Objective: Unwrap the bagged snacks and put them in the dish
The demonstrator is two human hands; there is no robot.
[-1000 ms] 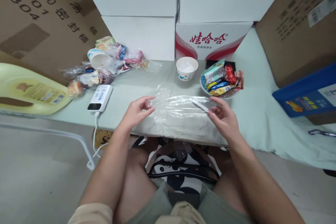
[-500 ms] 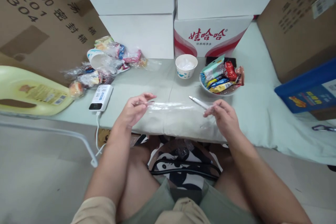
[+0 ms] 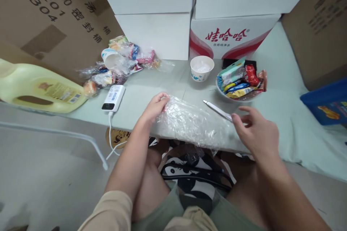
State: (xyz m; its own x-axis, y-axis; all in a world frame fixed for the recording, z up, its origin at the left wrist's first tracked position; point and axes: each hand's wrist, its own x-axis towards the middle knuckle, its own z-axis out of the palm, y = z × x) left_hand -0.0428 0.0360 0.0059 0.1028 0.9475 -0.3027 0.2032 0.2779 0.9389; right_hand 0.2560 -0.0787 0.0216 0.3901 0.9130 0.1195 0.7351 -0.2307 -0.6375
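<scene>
A crinkled sheet of clear plastic film (image 3: 193, 122), perhaps a bag, hangs along the table's front edge. Its upper left corner is pinched between the thumb and fingers of my left hand (image 3: 155, 108). Past the film's right end is my right hand (image 3: 257, 133), its thumb and curled fingers apart with nothing visible between them. A slim white pen-like stick (image 3: 217, 109) lies on the table, its near end close to my right thumb. Behind it stands a bowl (image 3: 238, 97) full of wrapped snacks. Left of that bowl, a paper cup (image 3: 202, 74) holds something whitish and translucent.
A white power bank (image 3: 114, 98) with a cable lies at left, near a pile of wrapped snacks (image 3: 119, 65) and a pale yellow jug (image 3: 43, 86). White cartons (image 3: 230, 36) line the back. A blue package (image 3: 325, 103) stands at right.
The plastic film, earlier stretched narrow between both hands, now spreads out and hangs. My right hand has moved right and its fingers have parted. The view has shifted slightly left.
</scene>
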